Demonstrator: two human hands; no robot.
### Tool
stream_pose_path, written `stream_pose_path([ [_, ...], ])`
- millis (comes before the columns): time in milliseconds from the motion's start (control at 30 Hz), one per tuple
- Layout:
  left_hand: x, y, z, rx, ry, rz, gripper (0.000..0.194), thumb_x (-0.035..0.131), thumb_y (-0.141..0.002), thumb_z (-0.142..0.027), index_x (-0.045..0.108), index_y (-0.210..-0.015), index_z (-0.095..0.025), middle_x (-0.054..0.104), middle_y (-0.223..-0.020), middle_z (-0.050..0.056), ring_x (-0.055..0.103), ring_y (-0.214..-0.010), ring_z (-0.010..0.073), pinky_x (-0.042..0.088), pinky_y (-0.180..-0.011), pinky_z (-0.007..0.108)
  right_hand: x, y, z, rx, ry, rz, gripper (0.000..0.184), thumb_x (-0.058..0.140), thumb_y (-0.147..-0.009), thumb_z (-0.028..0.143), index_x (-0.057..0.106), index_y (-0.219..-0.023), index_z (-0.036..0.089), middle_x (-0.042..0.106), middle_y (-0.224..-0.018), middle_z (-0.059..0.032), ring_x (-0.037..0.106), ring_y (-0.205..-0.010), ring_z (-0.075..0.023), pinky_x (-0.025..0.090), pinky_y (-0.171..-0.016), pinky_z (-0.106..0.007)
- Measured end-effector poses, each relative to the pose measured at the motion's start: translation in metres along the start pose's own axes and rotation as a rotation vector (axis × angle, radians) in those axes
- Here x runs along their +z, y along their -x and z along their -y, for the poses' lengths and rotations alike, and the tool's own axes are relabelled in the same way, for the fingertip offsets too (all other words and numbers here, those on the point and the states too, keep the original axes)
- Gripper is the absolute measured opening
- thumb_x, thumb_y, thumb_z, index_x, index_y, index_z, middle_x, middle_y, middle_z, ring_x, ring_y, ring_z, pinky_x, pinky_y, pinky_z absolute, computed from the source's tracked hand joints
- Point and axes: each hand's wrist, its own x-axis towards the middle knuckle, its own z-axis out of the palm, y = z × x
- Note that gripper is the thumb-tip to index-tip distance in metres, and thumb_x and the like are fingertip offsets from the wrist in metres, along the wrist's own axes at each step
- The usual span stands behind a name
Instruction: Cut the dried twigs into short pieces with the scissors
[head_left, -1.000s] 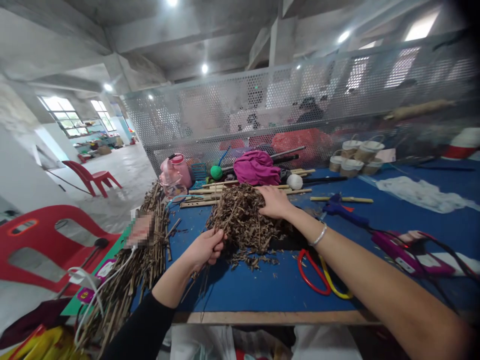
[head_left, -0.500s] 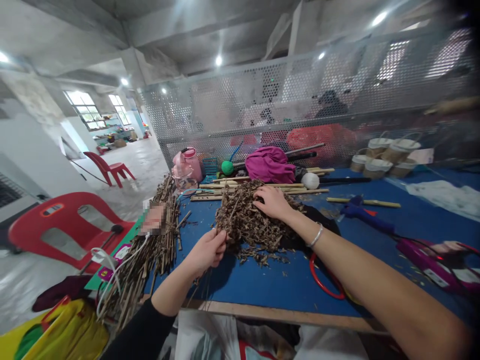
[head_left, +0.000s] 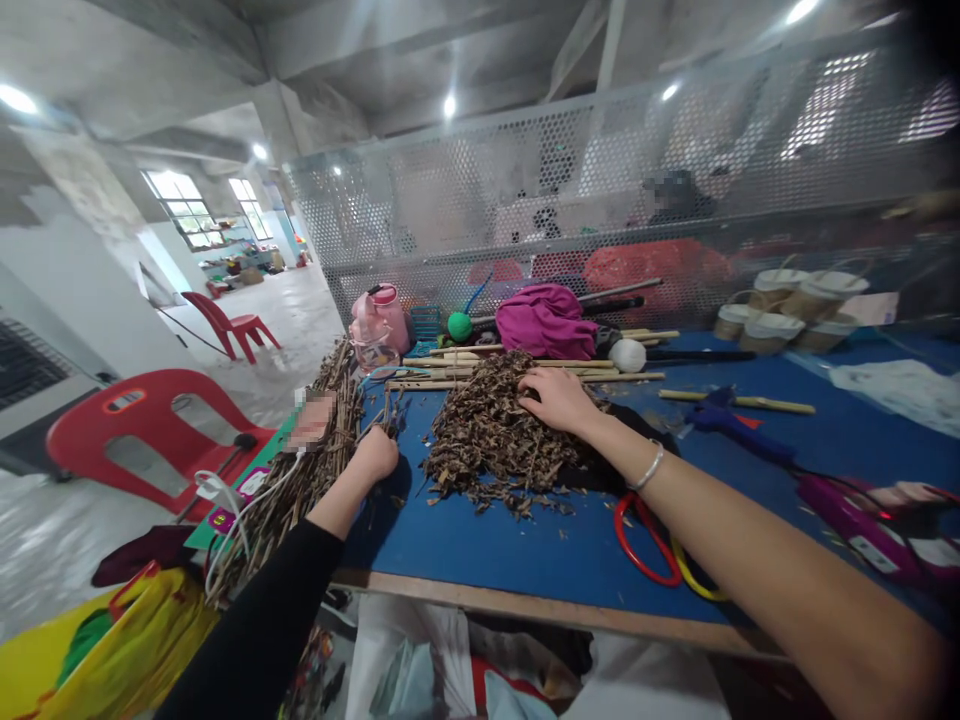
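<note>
Left hand grips thin brown stalks. Under the unclenched right hand, crumpled dry brown leaves could scatter if swept hard.

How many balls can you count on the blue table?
2: a green ball just left of the purple cloth, and a white ball to the cloth's right, both beyond the leaf pile. Others could be hidden behind the cloth.

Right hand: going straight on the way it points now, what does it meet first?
Most likely the pile of dry leaves; the right hand appears to rest against its far right side, though exact depth is unclear from this view.
</note>
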Motion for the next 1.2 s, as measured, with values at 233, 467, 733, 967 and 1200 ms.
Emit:
stream_pose_path([
  [233, -0.005, 0.007, -0.043, 0.122, -0.123, -0.167, 0.033, 0.043, -0.083, -0.033, 0.059, -0.104, -0.012, 0.059, -0.104, 0.018, 0.056, -0.101, 0.0299, 0.044, -0.084, 0.04, -0.013, -0.001, 0.047, -0.168, -0.155, -0.031, 0.025, 0.052, -0.076, 0.022, 0.065, -0.098, 0.018, 0.059, -0.115, -0.0084, 0.049, -0.109, -0.0207, 0.031, -0.096, -0.033],
  [467, 0.023, 0.005, -0.075, 0.264, 0.101, -0.039, 0.036, 0.045, -0.084, -0.031, 0.055, -0.116, -0.016, 0.056, -0.113, 0.015, 0.055, -0.102, 0.0242, 0.039, -0.091, 0.034, 0.023, -0.032, 0.086, -0.007, -0.156, 0.26, 0.015, 0.062, -0.071, 0.033, 0.072, -0.076, 0.023, 0.07, -0.075, -0.0049, 0.063, -0.074, -0.0189, 0.044, -0.065, -0.025],
  [733, 0.031, 0.013, -0.07, 0.202, 0.18, -0.009, 0.042, 0.045, -0.085, -0.032, 0.047, -0.125, -0.019, 0.052, -0.12, 0.014, 0.053, -0.106, 0.0237, 0.038, -0.091, 0.033, 0.038, -0.038, 0.081, 0.021, -0.18, 0.358, 0.017, 0.057, -0.071, 0.028, 0.072, -0.079, 0.027, 0.071, -0.083, -0.0007, 0.062, -0.077, -0.0159, 0.042, -0.065, -0.022],
  [967, 0.038, 0.014, -0.066, 0.192, 0.18, -0.033, 0.039, 0.043, -0.086, -0.036, 0.054, -0.118, -0.016, 0.055, -0.117, 0.014, 0.051, -0.106, 0.0246, 0.039, -0.09, 0.033, 0.026, -0.033, 0.07, -0.008, -0.295, 0.339, 0.016, 0.051, -0.069, 0.019, 0.067, -0.069, 0.019, 0.066, -0.066, -0.0005, 0.055, -0.061, -0.0127, 0.037, -0.057, -0.021],
  [1200, 0.039, 0.013, -0.064, 0.182, 0.194, -0.027, 0.039, 0.044, -0.085, -0.038, 0.056, -0.115, -0.016, 0.057, -0.113, 0.014, 0.051, -0.105, 0.025, 0.038, -0.09, 0.034, 0.024, -0.03, 0.057, 0.045, -0.437, 0.351, 0.018, 0.046, -0.065, 0.013, 0.063, -0.061, 0.017, 0.06, -0.059, 0.0016, 0.051, -0.057, -0.0104, 0.037, -0.056, -0.019],
])
